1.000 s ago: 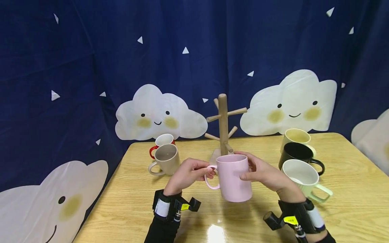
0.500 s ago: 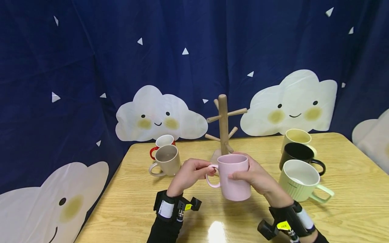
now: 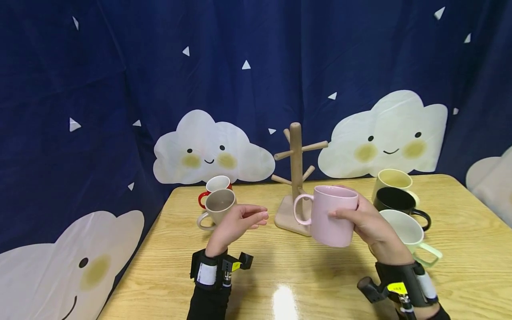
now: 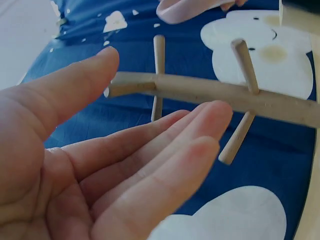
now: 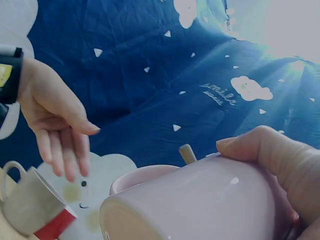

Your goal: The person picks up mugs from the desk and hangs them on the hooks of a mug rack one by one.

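You seem to be positioning the pink mug (image 3: pixel 333 220), gripped aloft by your right hand (image 3: pixel 372 226) near the wooden rack (image 3: pixel 296 153), your left hand (image 3: pixel 236 223) loose-fingered, empty, and next should likely aim the handle (image 3: pixel 296 212) at a peg (image 3: pixel 284 154)

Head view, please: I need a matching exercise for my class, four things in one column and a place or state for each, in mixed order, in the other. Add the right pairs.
Things
1. pink mug
2. wooden mug tree
3. black mug
4. left hand

Places and states
A. holds nothing, fingers extended
B. stands between the pale yellow mug and the pale green mug
C. gripped by the right hand
D. stands upright, upper pegs bare

Right pairs: 1-C, 2-D, 3-B, 4-A
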{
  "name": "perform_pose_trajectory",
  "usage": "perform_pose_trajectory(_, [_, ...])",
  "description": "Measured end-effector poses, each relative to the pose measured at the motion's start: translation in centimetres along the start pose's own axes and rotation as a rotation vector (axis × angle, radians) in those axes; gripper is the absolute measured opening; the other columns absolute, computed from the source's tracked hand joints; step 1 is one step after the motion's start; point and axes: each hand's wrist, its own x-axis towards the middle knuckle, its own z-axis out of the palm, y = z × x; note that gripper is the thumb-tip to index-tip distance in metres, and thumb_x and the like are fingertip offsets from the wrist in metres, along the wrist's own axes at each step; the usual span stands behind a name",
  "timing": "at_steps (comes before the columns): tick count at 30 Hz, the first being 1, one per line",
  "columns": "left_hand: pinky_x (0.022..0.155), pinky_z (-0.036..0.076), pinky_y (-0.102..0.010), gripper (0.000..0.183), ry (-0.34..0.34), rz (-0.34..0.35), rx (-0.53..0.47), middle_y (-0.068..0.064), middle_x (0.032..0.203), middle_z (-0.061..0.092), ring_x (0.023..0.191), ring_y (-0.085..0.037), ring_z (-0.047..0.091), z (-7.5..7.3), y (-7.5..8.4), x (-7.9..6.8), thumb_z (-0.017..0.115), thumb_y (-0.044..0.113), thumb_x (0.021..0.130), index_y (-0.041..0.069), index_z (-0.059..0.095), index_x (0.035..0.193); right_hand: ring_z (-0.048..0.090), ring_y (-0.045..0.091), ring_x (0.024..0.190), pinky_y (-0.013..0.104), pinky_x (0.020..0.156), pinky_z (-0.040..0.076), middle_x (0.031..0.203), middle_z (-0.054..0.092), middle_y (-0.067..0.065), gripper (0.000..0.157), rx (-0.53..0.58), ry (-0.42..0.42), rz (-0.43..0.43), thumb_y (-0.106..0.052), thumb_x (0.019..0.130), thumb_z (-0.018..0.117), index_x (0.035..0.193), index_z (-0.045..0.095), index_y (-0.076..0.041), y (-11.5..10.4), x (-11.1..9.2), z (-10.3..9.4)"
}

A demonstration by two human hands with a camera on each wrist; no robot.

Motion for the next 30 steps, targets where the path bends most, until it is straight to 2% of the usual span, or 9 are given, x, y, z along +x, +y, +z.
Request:
perform_pose_trajectory(5, [0.082,0.05,-0.035,0.034,0.022,-0.019,0.029,-0.02,0.103,0.064,0.089,-0.021,0.061,-0.3,2.2,-1.1,0.055,0.019,0.086,-0.004,0.058,0.111,0.051,0.02,0.095,0.036,0.076,0.048,0.108,0.049,0.003,0.059,0.015,0.027,-0.002,-0.005,0.076,0.061,0.128,0.034,-0.009,0.2,0.2,-0.3])
perform_pose_trajectory(8, [0.082,0.05,-0.035,0.034,0.014,-0.024,0.034,-0.02,0.103,0.064,0.088,-0.021,0.061,-0.4,2.4,-1.2,0.054,0.018,0.086,-0.004,0.058,0.111,0.052,0.018,0.094,0.034,0.074,0.048,0.105,0.051,0.0,0.051,0.061,0.051,-0.032,-0.003,0.077,0.06,0.123,0.039,-0.013,0.5,0.4,-0.1])
perform_pose_trajectory(11, [0.082,0.05,-0.036,0.033,0.005,-0.021,0.041,-0.02,0.103,0.064,0.088,-0.022,0.061,-0.5,2.4,-1.2,0.054,0.018,0.086,-0.005,0.058,0.111,0.051,0.016,0.095,0.031,0.075,0.048,0.105,0.05,-0.001,0.046,0.141,0.122,-0.035,-0.002,0.077,0.059,0.118,0.043,-0.017,1.0,0.8,0.2])
perform_pose_trajectory(16, [0.082,0.05,-0.036,0.033,-0.002,-0.017,0.053,-0.021,0.104,0.064,0.088,-0.021,0.061,-0.4,2.6,-1.2,0.054,0.018,0.087,-0.004,0.058,0.111,0.047,0.015,0.099,0.027,0.077,0.046,0.109,0.046,-0.001,0.047,0.263,0.241,-0.071,-0.012,0.074,0.067,0.115,0.046,-0.021,2.8,1.9,0.5])
perform_pose_trajectory(17, [0.082,0.05,-0.036,0.033,-0.004,-0.017,0.055,-0.021,0.104,0.064,0.088,-0.021,0.061,-0.4,2.6,-1.2,0.054,0.017,0.087,-0.004,0.058,0.111,0.048,0.016,0.098,0.027,0.076,0.047,0.109,0.047,0.0,0.047,0.316,0.243,-0.11,-0.01,0.073,0.067,0.115,0.047,-0.019,3.7,2.4,0.3])
perform_pose_trajectory(20, [0.082,0.05,-0.035,0.032,-0.012,-0.016,0.06,-0.021,0.103,0.064,0.088,-0.022,0.061,-0.3,2.7,-1.3,0.053,0.016,0.087,-0.005,0.058,0.11,0.049,0.015,0.097,0.026,0.076,0.047,0.108,0.047,0.0,0.049,0.348,0.25,-0.134,-0.014,0.071,0.069,0.115,0.046,-0.02,4.5,2.8,0.5])
perform_pose_trajectory(23, [0.082,0.05,-0.034,0.032,-0.019,-0.014,0.066,-0.021,0.102,0.064,0.088,-0.022,0.062,-0.3,2.8,-1.3,0.054,0.015,0.086,-0.006,0.058,0.11,0.049,0.014,0.097,0.025,0.076,0.047,0.109,0.046,0.0,0.046,0.371,0.263,-0.108,-0.011,0.074,0.066,0.114,0.045,-0.019,4.7,2.9,0.7])
perform_pose_trajectory(24, [0.081,0.05,-0.034,0.033,-0.02,-0.011,0.068,-0.021,0.102,0.064,0.087,-0.022,0.062,-0.2,2.8,-1.3,0.054,0.016,0.086,-0.006,0.058,0.11,0.048,0.013,0.097,0.024,0.077,0.046,0.108,0.044,-0.001,0.045,0.341,0.279,-0.066,-0.013,0.074,0.066,0.113,0.043,-0.021,4.1,2.7,1.1])
perform_pose_trajectory(30, [0.08,0.051,-0.033,0.033,-0.02,0.001,0.074,-0.021,0.1,0.065,0.086,-0.02,0.062,-0.2,2.7,-1.2,0.056,0.017,0.085,-0.005,0.059,0.11,0.05,0.012,0.094,0.024,0.075,0.047,0.105,0.046,-0.002,0.036,0.383,0.296,-0.003,-0.002,0.08,0.057,0.108,0.045,-0.021,3.6,2.8,1.3])
